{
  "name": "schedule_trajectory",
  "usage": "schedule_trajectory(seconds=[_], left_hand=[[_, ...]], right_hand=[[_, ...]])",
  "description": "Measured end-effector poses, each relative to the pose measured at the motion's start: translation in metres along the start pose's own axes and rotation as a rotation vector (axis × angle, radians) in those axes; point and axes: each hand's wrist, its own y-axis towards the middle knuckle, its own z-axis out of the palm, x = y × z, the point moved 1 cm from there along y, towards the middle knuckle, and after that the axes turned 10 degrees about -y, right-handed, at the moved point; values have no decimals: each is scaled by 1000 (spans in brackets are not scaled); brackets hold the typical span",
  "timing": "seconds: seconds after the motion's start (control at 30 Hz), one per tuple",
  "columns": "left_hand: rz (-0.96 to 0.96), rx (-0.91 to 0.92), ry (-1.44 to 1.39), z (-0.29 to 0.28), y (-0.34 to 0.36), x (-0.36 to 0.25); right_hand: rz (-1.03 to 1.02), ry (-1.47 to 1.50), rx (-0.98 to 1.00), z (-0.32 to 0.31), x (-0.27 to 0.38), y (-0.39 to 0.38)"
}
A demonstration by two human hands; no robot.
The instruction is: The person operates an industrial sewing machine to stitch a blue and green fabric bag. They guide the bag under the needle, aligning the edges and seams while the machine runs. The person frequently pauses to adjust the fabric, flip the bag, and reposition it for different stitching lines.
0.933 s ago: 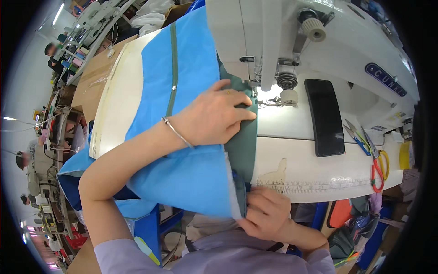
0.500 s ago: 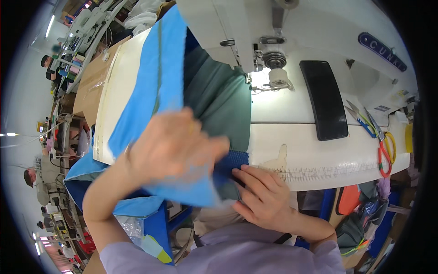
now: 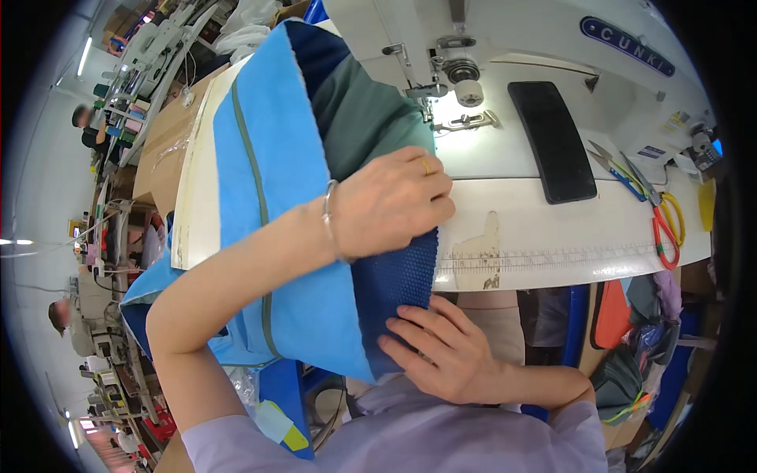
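A wide fabric piece lies under the sewing machine head (image 3: pixel 378 47), its parts bright blue (image 3: pixel 268 94), grey-green (image 3: pixel 363 110) and navy mesh (image 3: pixel 398 276). The right edge of the fabric runs up to the presser foot (image 3: pixel 428 110). My left hand (image 3: pixel 394 201), with a bracelet and a ring, has its fingers curled down on that edge, below the foot. Nearer to me, at the table's front edge, my right hand (image 3: pixel 449 355) grips the navy mesh with its fingers on top. The right thumb is partly hidden.
Right of the needle area lie a black phone (image 3: pixel 552 142) and scissors with red and yellow handles (image 3: pixel 662 229). A ruler strip (image 3: pixel 552 264) runs along the table's front edge. A cardboard box (image 3: pixel 169 142) stands left; people and machines are beyond. Fabric scraps (image 3: pixel 619 378) sit below right.
My left hand has moved right and up, onto the fabric's edge. The blue flap has been laid leftward, showing more navy mesh. My right hand has shifted slightly toward me.
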Motion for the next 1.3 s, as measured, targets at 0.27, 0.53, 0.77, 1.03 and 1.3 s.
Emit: schedule_trajectory(seconds=[0.27,0.53,0.77,1.03,1.3], left_hand=[[131,58,-47,-5,13,16],[-4,218,-215,0,-11,-13],[-32,215,-256,1,-13,-18],[-373,-182,-61,16,-36,-57],[-424,-264,-168,21,-53,-60]], right_hand=[[-32,76,-66,-11,-2,4],[-34,124,-50,-9,-4,-1],[25,241,-164,-4,-11,-3],[216,-158,-53,-14,-63,8],[97,-231,69,-12,-61,15]])
